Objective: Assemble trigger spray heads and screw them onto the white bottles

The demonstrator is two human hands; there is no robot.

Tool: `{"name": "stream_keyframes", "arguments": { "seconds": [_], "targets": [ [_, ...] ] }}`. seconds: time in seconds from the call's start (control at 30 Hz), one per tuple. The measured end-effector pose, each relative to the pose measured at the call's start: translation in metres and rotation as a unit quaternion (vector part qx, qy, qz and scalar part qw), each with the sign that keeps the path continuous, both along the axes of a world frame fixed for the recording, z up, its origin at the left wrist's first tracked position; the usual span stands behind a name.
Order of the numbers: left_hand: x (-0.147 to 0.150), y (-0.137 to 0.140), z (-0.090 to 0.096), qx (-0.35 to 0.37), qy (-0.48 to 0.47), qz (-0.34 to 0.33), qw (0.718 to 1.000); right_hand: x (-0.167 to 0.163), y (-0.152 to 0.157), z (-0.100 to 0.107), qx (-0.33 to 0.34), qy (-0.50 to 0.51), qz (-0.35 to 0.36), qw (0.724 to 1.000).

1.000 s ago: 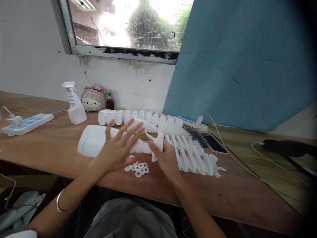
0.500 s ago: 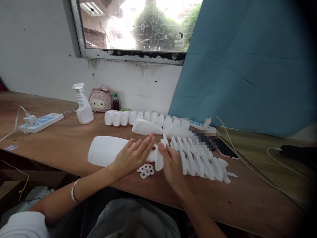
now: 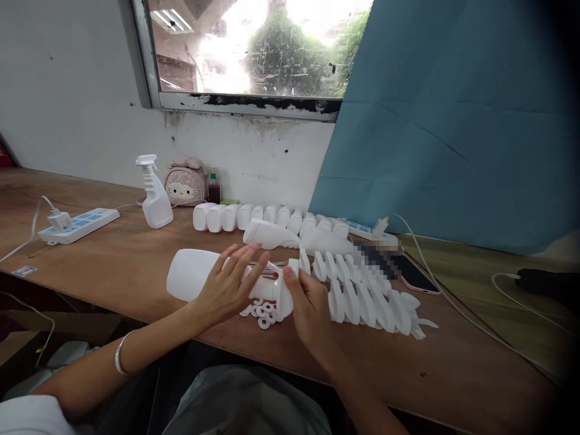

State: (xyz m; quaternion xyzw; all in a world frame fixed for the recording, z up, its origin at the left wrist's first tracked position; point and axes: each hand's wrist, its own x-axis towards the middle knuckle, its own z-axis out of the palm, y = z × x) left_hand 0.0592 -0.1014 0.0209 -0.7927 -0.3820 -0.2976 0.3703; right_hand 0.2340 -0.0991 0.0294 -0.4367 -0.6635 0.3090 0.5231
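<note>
Grips the spray head [image 3: 284,296] of a white bottle [image 3: 183,275] with the right hand [image 3: 312,308], pressing with the thumb and curling the fingers behind. Spreads the left hand [image 3: 231,283] over the bottle's neck end, with fingers nearly straight and not closed round anything; cannot tell whether touching or just above. Has the bottle on its side, base to the left and head to the right, over the table [image 3: 136,275]; cannot tell contact with the wood. Has a pile of washers [image 3: 260,312] just in front of the neck, and overlapping white pieces [image 3: 374,309] beside the right hand, with a phone [image 3: 419,275] beyond. Behind, has a row of bottles [image 3: 230,219] near the wall; farther left, an upright sprayer [image 3: 157,205] beside a pink bag [image 3: 185,181].
</note>
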Motion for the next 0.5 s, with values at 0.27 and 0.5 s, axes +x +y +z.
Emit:
{"name": "stream_keyframes", "arguments": {
  "seconds": [0.27,0.5],
  "targets": [
    [-0.062,-0.020,-0.004,0.058,-0.056,0.058,0.995,0.008,0.003,0.009,-0.079,0.073,0.083,0.991],
    [-0.184,0.038,-0.004,0.017,-0.350,0.187,0.918,0.010,0.001,0.015,-0.084,0.036,0.137,0.986]
  ]
}}
